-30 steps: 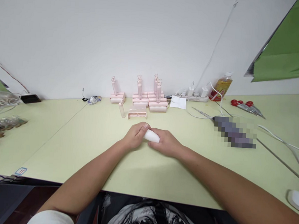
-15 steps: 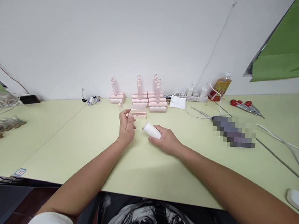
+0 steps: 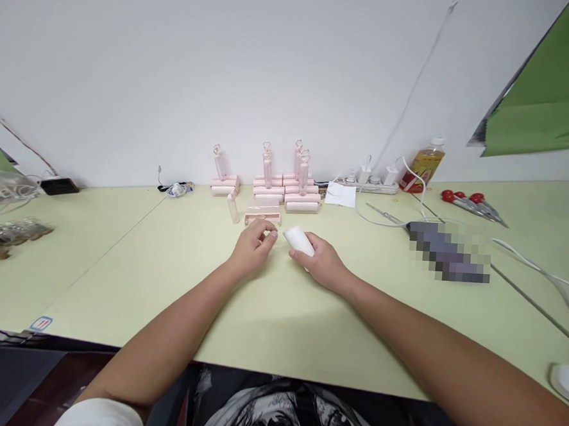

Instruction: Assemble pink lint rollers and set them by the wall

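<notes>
Item: white roll (image 3: 299,239), gripped in the curled fingers of the right hand (image 3: 323,263) just above the pale green table (image 3: 174,277); left hand (image 3: 252,244) loosely curled, fingertips on the pink holder frame (image 3: 262,217), nothing pinched. Progress, judged: roll not yet seated in the frame, handle piece (image 3: 233,208) upright beside it, unattached; finished pink rollers (image 3: 286,189) stacked at the wall. Writing: bottle (image 3: 422,165) label unreadable, none elsewhere.

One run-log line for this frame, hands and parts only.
right hand: holds white roller | left hand: fingers at pink frame, grip unclear | pink handle: upright beside frame | table
</notes>
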Demonstrator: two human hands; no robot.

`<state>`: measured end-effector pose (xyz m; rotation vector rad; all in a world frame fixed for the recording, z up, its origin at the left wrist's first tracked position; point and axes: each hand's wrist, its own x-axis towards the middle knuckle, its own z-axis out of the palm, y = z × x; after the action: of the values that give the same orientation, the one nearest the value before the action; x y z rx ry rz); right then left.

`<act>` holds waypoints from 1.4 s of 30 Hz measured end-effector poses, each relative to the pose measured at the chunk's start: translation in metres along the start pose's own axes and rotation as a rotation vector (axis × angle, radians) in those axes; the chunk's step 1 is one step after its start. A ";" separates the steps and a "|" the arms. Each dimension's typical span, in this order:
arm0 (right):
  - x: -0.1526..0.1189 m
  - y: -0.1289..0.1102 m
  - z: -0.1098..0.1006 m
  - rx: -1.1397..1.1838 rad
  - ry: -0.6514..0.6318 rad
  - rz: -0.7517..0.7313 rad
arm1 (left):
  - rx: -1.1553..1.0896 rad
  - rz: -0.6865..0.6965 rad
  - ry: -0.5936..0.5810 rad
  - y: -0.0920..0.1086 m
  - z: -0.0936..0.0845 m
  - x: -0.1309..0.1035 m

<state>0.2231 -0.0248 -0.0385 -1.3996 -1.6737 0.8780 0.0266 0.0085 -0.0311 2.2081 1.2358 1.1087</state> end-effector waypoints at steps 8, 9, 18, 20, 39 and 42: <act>-0.001 0.002 0.001 0.018 -0.011 0.012 | 0.615 -0.388 -0.186 -0.015 -0.010 0.010; -0.001 0.002 0.001 0.018 -0.013 0.013 | 0.627 -0.409 -0.197 -0.016 -0.011 0.011; -0.002 0.001 0.002 0.030 -0.021 -0.003 | 0.548 -0.419 -0.068 -0.016 -0.018 0.017; -0.001 0.002 0.002 0.035 -0.023 -0.005 | 0.543 -0.336 -0.064 -0.017 -0.017 0.016; 0.002 0.005 0.002 0.068 0.017 -0.029 | 0.388 -0.282 -0.203 -0.003 0.002 0.010; 0.003 0.006 0.002 0.092 0.013 -0.037 | 0.412 -0.267 -0.205 -0.003 0.005 0.008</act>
<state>0.2238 -0.0211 -0.0444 -1.3058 -1.6237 0.9114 0.0315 0.0173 -0.0325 2.2744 1.7214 0.5450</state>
